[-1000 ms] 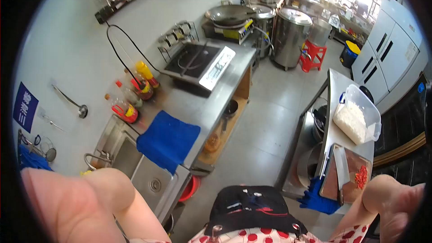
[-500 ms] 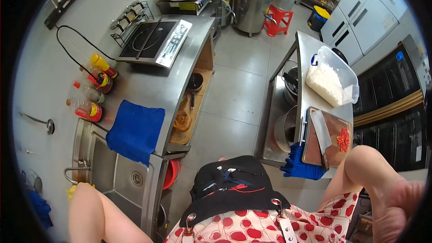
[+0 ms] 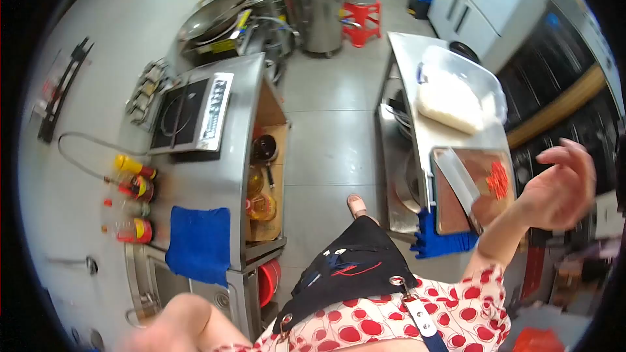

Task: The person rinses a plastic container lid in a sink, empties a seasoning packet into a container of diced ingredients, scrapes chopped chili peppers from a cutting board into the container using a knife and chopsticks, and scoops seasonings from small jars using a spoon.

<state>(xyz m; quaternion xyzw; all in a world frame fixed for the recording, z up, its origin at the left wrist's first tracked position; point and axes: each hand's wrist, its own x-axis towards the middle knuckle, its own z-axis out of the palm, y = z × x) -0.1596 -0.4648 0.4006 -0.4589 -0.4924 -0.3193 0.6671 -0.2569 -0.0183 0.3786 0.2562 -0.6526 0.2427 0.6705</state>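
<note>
My right hand [image 3: 562, 186] is raised at the right, fingers apart and nothing in it, just beyond the chopping board [image 3: 450, 203]. On that board lie a cleaver [image 3: 459, 179] and chopped red pieces [image 3: 497, 180]. Low at the left edge, my left hand [image 3: 153, 339] is blurred near the sink, and its fingers cannot be made out. A clear tub [image 3: 492, 88] of white food [image 3: 450, 101] stands behind the board. The blue cloth [image 3: 199, 241] lies on the left counter beside the sink [image 3: 163, 277].
An induction cooker [image 3: 190, 116] and several bottles [image 3: 134, 229] stand on the left counter [image 3: 215, 179]. Down the aisle are a steel pot [image 3: 318, 16] and a red stool [image 3: 362, 25]. A blue cloth [image 3: 443, 241] hangs off the right table.
The view has turned and shifted forward along the aisle. My right hand has come up beside the board with fingers spread. A foot now shows on the floor.
</note>
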